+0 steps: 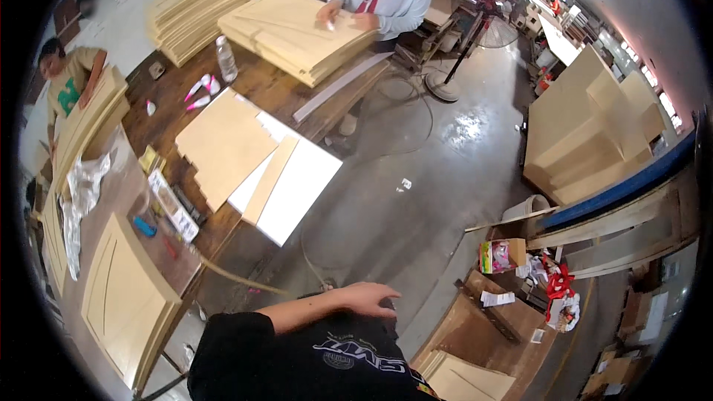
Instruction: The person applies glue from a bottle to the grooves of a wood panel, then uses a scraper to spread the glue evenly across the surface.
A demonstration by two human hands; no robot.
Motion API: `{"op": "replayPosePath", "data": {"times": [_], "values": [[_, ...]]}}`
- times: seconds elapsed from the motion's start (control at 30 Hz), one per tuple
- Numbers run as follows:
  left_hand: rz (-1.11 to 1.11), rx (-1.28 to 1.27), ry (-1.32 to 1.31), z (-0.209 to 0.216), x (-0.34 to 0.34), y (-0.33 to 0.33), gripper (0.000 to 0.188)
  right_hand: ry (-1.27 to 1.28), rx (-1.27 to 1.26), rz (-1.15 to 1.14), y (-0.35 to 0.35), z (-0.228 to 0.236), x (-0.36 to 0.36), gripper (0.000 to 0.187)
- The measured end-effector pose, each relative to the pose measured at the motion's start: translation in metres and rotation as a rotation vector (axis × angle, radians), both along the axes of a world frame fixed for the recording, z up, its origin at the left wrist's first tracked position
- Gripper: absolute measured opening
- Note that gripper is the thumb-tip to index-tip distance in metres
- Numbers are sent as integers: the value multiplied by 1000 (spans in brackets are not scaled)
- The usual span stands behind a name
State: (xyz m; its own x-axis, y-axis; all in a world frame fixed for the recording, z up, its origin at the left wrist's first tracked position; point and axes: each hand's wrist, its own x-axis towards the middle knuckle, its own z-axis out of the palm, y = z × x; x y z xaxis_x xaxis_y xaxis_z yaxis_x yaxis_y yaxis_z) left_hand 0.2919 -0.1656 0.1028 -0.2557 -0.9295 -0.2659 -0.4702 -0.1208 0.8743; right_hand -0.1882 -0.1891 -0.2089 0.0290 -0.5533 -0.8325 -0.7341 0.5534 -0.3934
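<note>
My left hand (370, 299) hangs in front of my dark T-shirt (319, 356), its forearm crossing from left to right. The fingers are apart and I see nothing in them. My right hand is out of view. Ahead and to the left, on the wooden workbench (167, 100), lie a notched beige board (223, 145), a white sheet (301, 189) partly under it, and a narrow beige strip (271, 178) on the sheet. The hand touches none of these.
Across the bench a co-worker's hands (330, 13) rest on stacked beige panels (297, 37). Another person stands far left beside curved panels (89, 115). Small glue bottles (200, 93) and a clear bottle (226, 59) stand nearby. A fan (496, 32) and leaning boards (568, 126) are to the right.
</note>
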Motion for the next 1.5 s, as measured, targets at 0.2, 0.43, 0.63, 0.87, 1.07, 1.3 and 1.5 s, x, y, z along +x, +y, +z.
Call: {"op": "replayPosePath", "data": {"times": [0.2, 0.43, 0.63, 0.87, 1.07, 1.3, 1.5], "values": [[155, 72, 248, -16, 72, -178, 65, -62, -88, 187, -135, -11, 92, 31], [386, 86, -4, -60, 160, -357, 60, -222, -250, 205, -446, -109, 139, 22], [597, 235, 58, -59, 243, -489, 54, -542, -286, -371, -763, 92, 431, 20], [721, 201, 123, -127, 377, -680, 55, -679, -408, 136, -967, 102, 690, 35], [715, 81, 80, -79, 539, -867, 58, -353, -297, 662, -1074, -62, 644, 31], [976, 94, 225, -47, 705, -981, 58, -110, -104, 757, -1170, -7, 746, 23], [1302, 350, 228, -107, 803, -1003, 58, -215, -176, 1060, -1332, -62, 936, 25]]}}
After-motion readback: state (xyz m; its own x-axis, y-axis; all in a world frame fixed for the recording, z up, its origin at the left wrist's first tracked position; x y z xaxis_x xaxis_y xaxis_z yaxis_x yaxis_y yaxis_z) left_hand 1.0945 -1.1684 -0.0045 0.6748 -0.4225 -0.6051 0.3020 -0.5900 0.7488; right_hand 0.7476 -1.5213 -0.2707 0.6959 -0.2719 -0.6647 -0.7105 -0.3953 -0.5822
